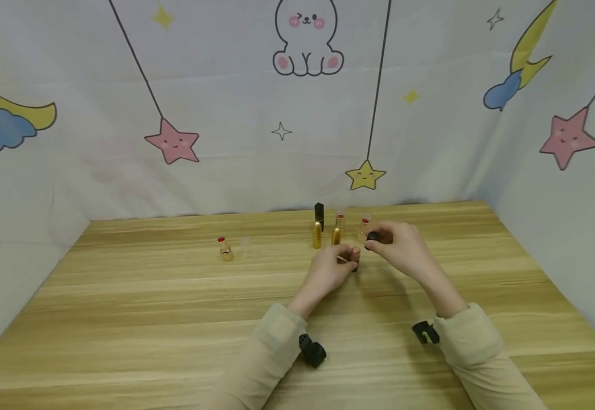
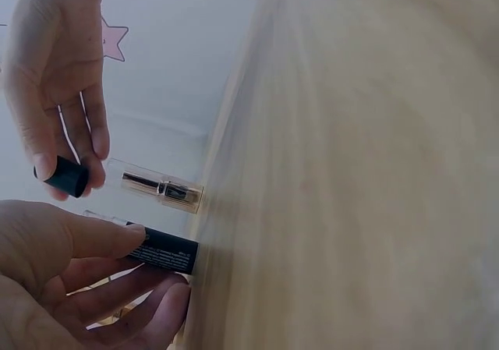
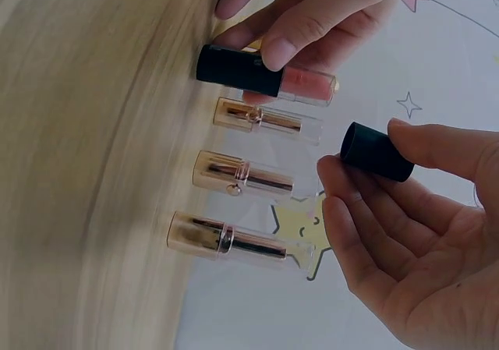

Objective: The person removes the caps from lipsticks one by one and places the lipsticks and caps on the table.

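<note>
My left hand (image 1: pixel 328 270) pinches the black base of a lipstick (image 3: pixel 242 71) that stands upright on the table. Its upper part is coral pink inside a clear sleeve. Up and to the right of it, my right hand (image 1: pixel 403 246) holds a short black cap (image 3: pixel 378 153) between thumb and fingers, apart from the lipstick. The cap's open end shows in the right wrist view. Behind the hands stand gold lipsticks with clear covers, among them one red-tipped lipstick (image 1: pixel 364 229) beside the right fingers and another lipstick (image 1: pixel 340 221) farther left.
A black angular lipstick (image 1: pixel 319 215) and two gold bullet-shaped tubes, one gold tube (image 1: pixel 317 236) to the left, stand near the back edge. Farther left are an uncapped gold lipstick (image 1: pixel 226 250) and a clear cap (image 1: pixel 246 248). A printed cloth (image 1: pixel 236 171) hangs behind the wooden table (image 1: pixel 148 319).
</note>
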